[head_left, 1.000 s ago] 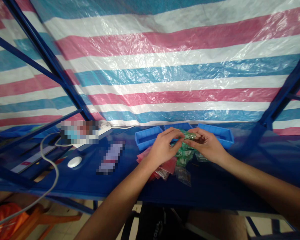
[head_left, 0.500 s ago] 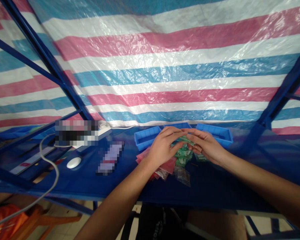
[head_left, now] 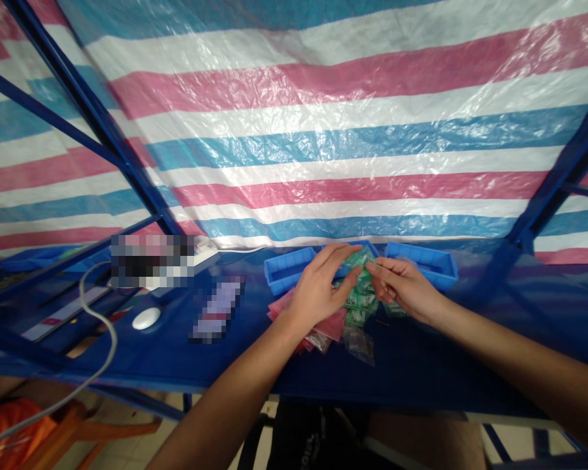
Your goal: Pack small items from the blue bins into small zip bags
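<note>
- Green packet (head_left: pixel 365 256), head view: between the two hands, above more green packets (head_left: pixel 361 308).
- Right hand (head_left: pixel 404 287): thumb and fingers pinching its right edge.
- Left hand (head_left: pixel 323 287): curved round its left side, thumb and index apart; can't tell if gripping.
- Red packets (head_left: pixel 334 324): under left hand.

Free room rightward, blue bins (head_left: pixel 290 279) ahead

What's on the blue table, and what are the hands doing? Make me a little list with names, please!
Left hand: near a green plastic packet; grip unclear
Right hand: pinching that packet
Below the hands: green packet pile
Below left wrist: red plastic packets
Nearer the person: clear plastic bag
Beyond hands: three blue plastic bins
Backdrop: striped plastic sheet
</note>
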Action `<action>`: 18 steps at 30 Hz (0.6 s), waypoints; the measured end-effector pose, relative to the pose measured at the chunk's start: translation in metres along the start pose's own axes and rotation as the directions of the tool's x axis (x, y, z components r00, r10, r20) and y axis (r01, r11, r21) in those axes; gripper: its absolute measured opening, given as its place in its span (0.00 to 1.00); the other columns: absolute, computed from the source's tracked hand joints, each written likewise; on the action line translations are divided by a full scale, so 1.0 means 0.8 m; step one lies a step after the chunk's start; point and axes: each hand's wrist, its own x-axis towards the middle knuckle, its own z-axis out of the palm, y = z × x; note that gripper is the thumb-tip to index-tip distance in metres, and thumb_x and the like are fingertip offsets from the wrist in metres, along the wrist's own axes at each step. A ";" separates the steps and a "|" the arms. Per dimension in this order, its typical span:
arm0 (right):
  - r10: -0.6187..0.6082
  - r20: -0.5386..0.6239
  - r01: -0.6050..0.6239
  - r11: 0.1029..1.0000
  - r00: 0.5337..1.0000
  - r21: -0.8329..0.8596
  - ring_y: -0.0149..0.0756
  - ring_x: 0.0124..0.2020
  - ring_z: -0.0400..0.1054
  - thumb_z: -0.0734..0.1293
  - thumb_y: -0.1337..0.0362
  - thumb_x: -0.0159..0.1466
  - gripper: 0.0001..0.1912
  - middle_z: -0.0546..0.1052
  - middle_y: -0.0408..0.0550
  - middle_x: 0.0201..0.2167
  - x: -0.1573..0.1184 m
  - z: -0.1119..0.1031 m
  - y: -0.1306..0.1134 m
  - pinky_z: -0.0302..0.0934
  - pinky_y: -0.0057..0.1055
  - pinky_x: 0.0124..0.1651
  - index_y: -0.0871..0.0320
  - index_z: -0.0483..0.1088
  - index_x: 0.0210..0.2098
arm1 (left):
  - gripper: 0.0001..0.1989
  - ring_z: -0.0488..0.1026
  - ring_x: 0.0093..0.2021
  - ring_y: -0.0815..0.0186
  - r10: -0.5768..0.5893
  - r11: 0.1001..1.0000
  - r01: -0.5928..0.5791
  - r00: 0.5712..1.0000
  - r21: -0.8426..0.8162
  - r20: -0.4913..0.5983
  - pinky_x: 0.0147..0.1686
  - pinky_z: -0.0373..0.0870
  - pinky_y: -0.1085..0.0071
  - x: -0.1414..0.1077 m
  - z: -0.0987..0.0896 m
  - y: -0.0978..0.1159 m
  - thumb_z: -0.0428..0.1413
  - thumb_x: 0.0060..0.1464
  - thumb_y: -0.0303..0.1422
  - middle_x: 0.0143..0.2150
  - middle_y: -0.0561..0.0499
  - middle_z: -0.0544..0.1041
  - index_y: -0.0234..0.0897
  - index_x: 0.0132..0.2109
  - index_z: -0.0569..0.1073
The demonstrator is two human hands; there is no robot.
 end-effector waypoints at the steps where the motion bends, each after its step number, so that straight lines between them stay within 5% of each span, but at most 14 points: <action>1: 0.014 -0.008 -0.013 1.000 1.000 0.026 0.28 0.18 0.56 0.75 0.46 0.67 0.23 0.67 0.38 0.17 0.000 0.000 -0.001 0.50 0.30 0.23 0.54 0.69 0.25 | 0.19 0.75 0.63 0.55 0.018 1.000 -0.018 1.000 0.006 -0.007 0.64 0.74 0.54 0.001 -0.001 0.002 0.57 0.70 0.33 0.63 0.39 0.77 0.40 0.65 0.74; 10: 0.152 0.007 -0.149 0.958 0.988 0.245 0.28 0.17 0.56 0.77 0.49 0.65 0.17 0.69 0.38 0.17 0.002 -0.002 0.005 0.50 0.29 0.22 0.55 0.74 0.35 | 0.18 0.73 0.66 0.53 0.132 0.989 -0.143 0.974 0.047 0.183 0.69 0.70 0.50 0.002 0.002 -0.006 0.60 0.68 0.36 0.63 0.43 0.78 0.42 0.63 0.75; 18: 0.174 0.089 -0.192 0.948 0.981 0.256 0.27 0.18 0.55 0.73 0.44 0.67 0.26 0.66 0.40 0.17 0.001 0.003 0.001 0.48 0.28 0.21 0.57 0.68 0.25 | 0.14 0.81 0.56 0.56 0.084 0.994 -0.092 0.989 0.059 0.125 0.60 0.77 0.55 -0.001 0.005 -0.014 0.58 0.70 0.35 0.56 0.44 0.84 0.39 0.59 0.78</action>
